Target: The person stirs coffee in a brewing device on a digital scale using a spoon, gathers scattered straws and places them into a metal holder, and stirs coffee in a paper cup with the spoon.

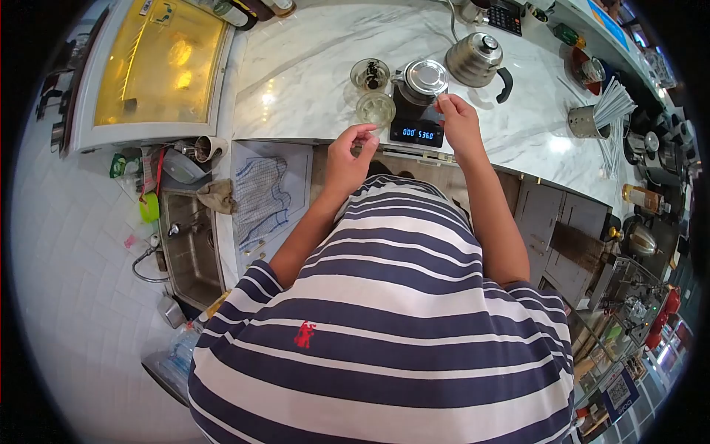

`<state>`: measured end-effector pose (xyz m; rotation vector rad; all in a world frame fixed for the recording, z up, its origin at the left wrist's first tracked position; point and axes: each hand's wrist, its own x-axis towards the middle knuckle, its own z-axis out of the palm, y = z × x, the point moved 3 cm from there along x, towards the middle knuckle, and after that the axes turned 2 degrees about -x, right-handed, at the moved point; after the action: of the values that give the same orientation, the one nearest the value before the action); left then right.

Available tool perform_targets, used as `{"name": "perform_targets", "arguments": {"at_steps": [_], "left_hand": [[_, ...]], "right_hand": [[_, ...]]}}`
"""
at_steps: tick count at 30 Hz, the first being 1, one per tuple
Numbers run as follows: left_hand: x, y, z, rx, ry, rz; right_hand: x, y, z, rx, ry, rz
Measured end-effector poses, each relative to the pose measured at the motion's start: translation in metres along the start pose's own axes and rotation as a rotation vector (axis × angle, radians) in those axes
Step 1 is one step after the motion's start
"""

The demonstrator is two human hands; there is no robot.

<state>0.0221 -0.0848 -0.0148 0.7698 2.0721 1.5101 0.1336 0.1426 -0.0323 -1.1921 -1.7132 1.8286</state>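
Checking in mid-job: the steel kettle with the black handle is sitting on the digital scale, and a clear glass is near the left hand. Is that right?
Not quite: the steel kettle stands on the marble counter, to the right of the digital scale, as the head view shows. The clear glass is near the left hand, as you said.

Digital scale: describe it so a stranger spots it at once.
On the marble counter, go to the front edge between the left hand and right hand. The black scale sits beneath a metal-lidded vessel. Unlike the glasses beside it, it shows glowing blue digits.
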Motion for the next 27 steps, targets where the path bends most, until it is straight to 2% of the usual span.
{"name": "perform_targets", "arguments": {"at_steps": [14,21,24,27], "left_hand": [[0.031,0.011,-0.032,0.004,-0.132,-0.007],[0.026,0.022,-0.019,-0.006,-0.235,0.087],[0.019,0.033,-0.004,0.010,-0.278,0.107],[0.010,0.043,0.025,0.070,-0.370,0.131]], "right_hand": [[-0.022,-0.028,0.015,0.023,0.049,0.182],[-0.051,0.010,-0.013,0.143,0.195,0.202],[-0.071,0.029,-0.038,0.136,0.253,0.231],[-0.093,0.057,-0.078,0.109,0.287,0.170]]}}
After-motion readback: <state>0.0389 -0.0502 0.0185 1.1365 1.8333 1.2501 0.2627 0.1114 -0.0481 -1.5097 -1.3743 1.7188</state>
